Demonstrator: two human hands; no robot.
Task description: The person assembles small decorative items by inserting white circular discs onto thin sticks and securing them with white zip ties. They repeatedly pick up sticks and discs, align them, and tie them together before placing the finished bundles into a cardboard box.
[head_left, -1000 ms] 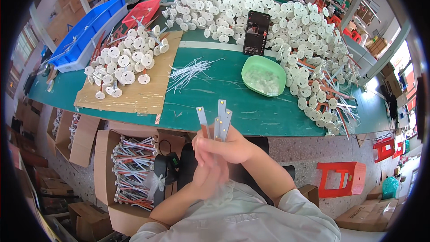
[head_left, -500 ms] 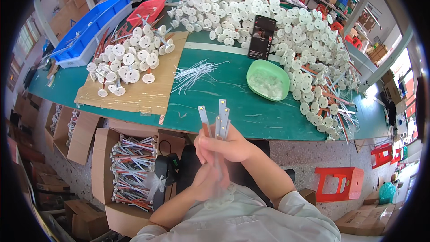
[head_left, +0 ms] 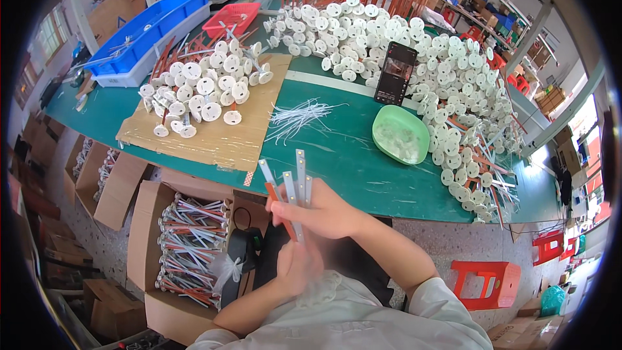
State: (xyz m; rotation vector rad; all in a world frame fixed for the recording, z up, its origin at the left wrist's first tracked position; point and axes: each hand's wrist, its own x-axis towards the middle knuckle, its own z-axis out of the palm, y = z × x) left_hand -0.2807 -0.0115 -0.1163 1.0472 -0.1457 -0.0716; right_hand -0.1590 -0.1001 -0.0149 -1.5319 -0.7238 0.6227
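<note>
Curling the left hand [head_left: 298,266] below, with a hold too blurred to confirm; clasping fanned LED strips [head_left: 301,178] in the closed right hand [head_left: 321,219] before the green table [head_left: 350,172]; seemingly bunching them, needing even, steady pressure next.

So the bowl [head_left: 416,124] was pale green on a darker green table [head_left: 350,176]. Phone [head_left: 395,72] behind it was black, discs [head_left: 441,116] right of it white. Left of it, ties [head_left: 299,116] were white, cardboard [head_left: 223,142] tan; nearer, strips [head_left: 290,189] were silvery with yellow dots.
</note>
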